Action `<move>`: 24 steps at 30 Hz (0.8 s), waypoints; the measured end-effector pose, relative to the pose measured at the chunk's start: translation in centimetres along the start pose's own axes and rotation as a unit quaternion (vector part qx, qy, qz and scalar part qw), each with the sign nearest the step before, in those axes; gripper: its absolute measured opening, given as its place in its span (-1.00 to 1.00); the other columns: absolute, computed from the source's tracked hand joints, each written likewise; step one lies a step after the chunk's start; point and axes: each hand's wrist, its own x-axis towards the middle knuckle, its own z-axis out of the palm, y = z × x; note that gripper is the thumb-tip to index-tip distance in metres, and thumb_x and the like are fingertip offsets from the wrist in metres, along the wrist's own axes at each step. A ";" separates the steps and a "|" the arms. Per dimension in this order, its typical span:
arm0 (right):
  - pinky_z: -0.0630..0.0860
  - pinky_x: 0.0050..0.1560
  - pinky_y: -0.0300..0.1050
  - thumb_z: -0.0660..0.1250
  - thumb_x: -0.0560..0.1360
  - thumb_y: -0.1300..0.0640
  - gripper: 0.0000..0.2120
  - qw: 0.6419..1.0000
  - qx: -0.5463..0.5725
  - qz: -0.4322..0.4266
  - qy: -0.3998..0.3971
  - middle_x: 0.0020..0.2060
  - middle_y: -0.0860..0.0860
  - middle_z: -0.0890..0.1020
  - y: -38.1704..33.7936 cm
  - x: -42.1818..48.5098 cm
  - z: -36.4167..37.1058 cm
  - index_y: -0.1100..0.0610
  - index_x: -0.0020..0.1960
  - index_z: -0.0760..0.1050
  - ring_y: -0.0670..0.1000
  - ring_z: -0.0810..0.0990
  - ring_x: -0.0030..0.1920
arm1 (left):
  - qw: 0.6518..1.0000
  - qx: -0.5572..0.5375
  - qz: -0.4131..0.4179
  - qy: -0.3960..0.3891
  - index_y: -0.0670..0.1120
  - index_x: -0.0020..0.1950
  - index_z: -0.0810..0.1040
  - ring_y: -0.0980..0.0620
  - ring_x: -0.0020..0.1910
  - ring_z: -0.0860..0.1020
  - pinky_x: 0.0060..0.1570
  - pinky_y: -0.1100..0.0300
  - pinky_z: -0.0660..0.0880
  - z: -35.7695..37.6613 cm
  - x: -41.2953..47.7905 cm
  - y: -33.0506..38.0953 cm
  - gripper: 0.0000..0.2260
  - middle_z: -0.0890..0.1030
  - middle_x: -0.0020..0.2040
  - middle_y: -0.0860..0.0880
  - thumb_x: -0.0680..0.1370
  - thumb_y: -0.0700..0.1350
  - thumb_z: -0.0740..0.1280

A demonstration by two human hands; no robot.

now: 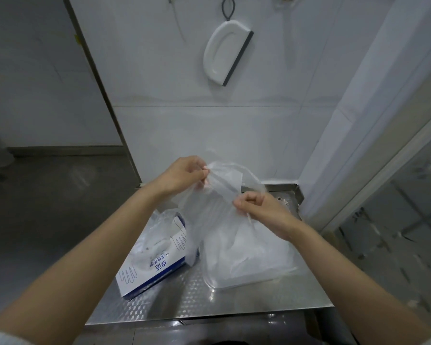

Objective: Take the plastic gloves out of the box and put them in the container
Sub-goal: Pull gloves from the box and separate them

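A thin clear plastic glove point(218, 195) hangs in the air between both hands, above the table. My left hand point(184, 174) pinches its upper edge, and my right hand point(256, 204) grips it lower down on the right. Below it, a clear plastic container point(246, 270) on the steel table holds a pile of see-through gloves. To the left lies a white and blue glove box point(154, 265) with more gloves bulging from its top opening.
The steel table point(184, 302) stands in a corner against a white tiled wall. A white squeegee point(225, 54) hangs on the wall above. A glass panel runs along the right side, and grey floor lies to the left.
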 end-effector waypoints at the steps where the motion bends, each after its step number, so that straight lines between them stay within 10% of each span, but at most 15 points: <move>1: 0.40 -0.27 -0.38 0.34 0.51 0.21 -0.89 1.000 0.007 -0.002 0.028 -0.37 -0.08 0.57 0.0 0.2 -0.3 0.15 -0.20 0.52 -0.18 0.50 -0.36 | 1.000 0.008 -0.004 0.000 -0.12 -0.12 0.50 0.20 -0.37 0.55 -0.22 0.30 0.46 0.0 0.0 -0.2 -0.91 0.61 -0.32 0.01 0.59 -0.22 0.27; 11: 0.42 -0.09 -0.44 0.36 0.44 0.40 -0.85 0.922 -0.107 -0.253 0.274 -0.24 -0.08 0.59 -3.5 0.6 -3.2 0.18 -0.14 0.56 -0.30 0.54 -0.22 | 0.976 -0.121 0.125 0.134 -0.22 -0.12 0.52 0.19 -0.07 0.56 -0.01 0.31 0.47 1.2 -1.5 3.2 -0.96 0.62 -0.11 0.01 0.53 -0.30 0.32; 16: 0.41 0.02 -0.36 0.33 0.39 0.44 -0.76 0.856 -0.366 -0.329 0.159 -0.21 -0.11 0.57 0.8 -0.9 -4.9 0.11 -0.19 0.59 -0.17 0.51 -0.13 | 0.980 0.044 0.192 -0.027 -0.04 -0.19 0.45 0.22 0.19 0.49 0.18 0.38 0.38 2.7 -5.0 -0.9 -0.90 0.59 0.13 0.07 0.46 -0.22 0.31; 21: 0.45 0.10 -0.10 0.26 0.53 0.34 -0.77 0.838 -0.518 -0.169 -0.030 -0.02 -0.10 0.58 6.3 -2.1 -4.6 0.08 0.04 0.61 -0.13 0.48 0.06 | 0.891 0.339 0.244 -0.179 -0.10 -0.14 0.49 -0.05 0.26 0.47 0.29 0.22 0.25 6.2 -5.1 -6.3 -0.97 0.57 0.19 -0.07 0.48 -0.19 0.27; 24: 0.42 0.05 -0.28 0.18 0.54 0.37 -0.58 0.816 -0.564 -0.086 -0.095 0.21 -0.09 0.47 7.9 -2.0 -3.8 -0.02 0.27 0.50 -0.08 0.50 0.13 | 0.839 0.434 0.233 -0.231 -0.15 -0.11 0.51 -0.11 0.24 0.44 0.26 0.13 0.22 8.4 -4.2 -7.8 -0.93 0.56 0.17 -0.13 0.46 -0.27 0.26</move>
